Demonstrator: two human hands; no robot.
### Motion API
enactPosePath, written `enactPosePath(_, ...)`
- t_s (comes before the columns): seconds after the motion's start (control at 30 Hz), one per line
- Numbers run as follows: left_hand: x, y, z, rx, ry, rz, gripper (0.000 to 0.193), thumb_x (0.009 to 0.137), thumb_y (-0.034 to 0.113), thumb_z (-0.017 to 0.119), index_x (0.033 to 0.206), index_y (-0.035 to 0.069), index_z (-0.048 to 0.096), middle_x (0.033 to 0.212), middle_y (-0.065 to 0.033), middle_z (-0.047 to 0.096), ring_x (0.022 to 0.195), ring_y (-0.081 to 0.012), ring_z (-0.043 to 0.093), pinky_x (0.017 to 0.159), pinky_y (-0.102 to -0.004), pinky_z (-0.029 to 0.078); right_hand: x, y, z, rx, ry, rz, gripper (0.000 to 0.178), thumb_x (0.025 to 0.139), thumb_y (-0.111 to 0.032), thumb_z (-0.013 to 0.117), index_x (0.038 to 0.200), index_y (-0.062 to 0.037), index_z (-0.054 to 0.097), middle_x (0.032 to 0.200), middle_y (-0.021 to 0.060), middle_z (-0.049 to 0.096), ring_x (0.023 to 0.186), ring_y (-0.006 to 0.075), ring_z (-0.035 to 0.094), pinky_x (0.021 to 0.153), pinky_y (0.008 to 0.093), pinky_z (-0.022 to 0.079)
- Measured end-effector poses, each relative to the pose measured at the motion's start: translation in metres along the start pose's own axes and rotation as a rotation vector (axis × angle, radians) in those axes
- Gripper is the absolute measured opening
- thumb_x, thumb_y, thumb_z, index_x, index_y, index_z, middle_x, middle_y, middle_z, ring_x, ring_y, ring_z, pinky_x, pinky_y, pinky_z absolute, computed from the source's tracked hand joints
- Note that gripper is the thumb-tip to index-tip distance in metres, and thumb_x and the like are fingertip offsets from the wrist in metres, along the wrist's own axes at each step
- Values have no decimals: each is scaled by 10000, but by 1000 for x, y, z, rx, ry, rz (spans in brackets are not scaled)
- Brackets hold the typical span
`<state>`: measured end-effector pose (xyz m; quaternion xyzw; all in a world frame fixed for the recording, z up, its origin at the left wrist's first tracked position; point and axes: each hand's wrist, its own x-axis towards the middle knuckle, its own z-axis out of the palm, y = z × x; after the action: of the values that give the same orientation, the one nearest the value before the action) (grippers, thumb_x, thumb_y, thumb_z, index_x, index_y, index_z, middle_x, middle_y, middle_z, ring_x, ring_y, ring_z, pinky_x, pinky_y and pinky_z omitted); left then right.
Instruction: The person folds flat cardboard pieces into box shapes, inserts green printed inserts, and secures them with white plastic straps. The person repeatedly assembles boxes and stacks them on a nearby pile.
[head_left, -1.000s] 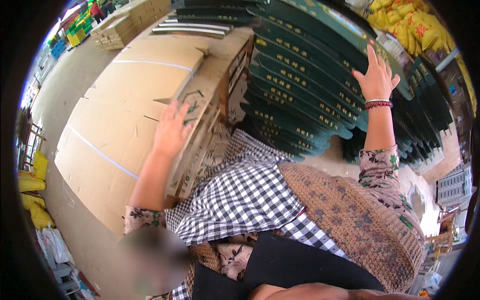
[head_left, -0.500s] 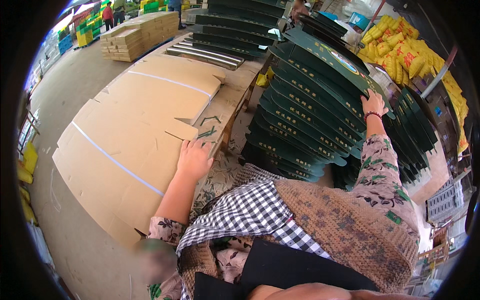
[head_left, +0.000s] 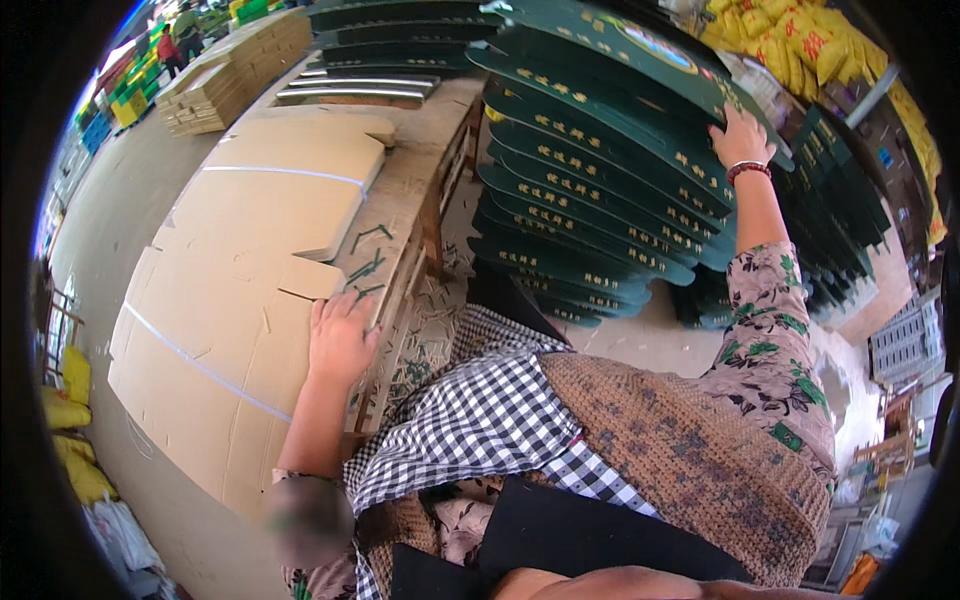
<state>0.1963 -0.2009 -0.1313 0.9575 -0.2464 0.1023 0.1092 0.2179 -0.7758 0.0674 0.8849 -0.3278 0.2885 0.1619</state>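
Observation:
My left hand point(head_left: 340, 337) rests at the near right edge of a strapped stack of flat brown cardboard point(head_left: 230, 240), fingers stretched out, with nothing in it. My right hand point(head_left: 743, 140), with a dark red beaded bracelet above it, reaches forward to the right end of the top green printed cardboard sheet point(head_left: 600, 45). Its fingers curl over that sheet's edge; the thumb's grip is partly hidden. Below lies a tall, fanned pile of similar green sheets point(head_left: 590, 190) with gold lettering along their front edges.
Small green offcuts point(head_left: 368, 265) lie on the wooden bench point(head_left: 425, 150) beside the brown stack. Metal rollers point(head_left: 350, 90) are behind it. More green sheets point(head_left: 835, 200) stand at the right. Yellow bags point(head_left: 800, 40) are heaped at the far right. Boxes point(head_left: 230, 75) stand far left.
The view has shifted, so the brown stack and green pile sit further left and higher. My left hand stays by the brown cardboard edge; my right hand stays at the top green sheet.

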Motion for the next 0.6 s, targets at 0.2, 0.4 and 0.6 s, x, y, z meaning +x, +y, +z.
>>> enactPosePath(0.2,58,-17,-21,-34,161,216,682,761,124,685,1380,139,399,1447,-183,319,1254,-401,389,1039,-482,334,-128,-25,-58,760,568,-416,183,856,-119,606,1006,-30,662,928,101,677,862,253,640,784,299,489)
enactPosePath(0.4,170,60,-99,5,491,577,747,721,155,714,1392,194,388,1451,-185,301,1313,-380,321,1075,-511,258,-256,-5,74,1549,-843,687,360,937,-353,520,1137,-57,566,953,99,633,783,196,597,644,295,463)
enactPosePath(0.6,225,134,-133,375,774,804,949,590,175,819,1409,183,340,1450,-194,251,1339,-395,259,1080,-500,248,-331,-26,169,1903,-582,1822,802,898,-634,368,1467,-107,165,1457,192,258,1236,327,354,971,492,344)
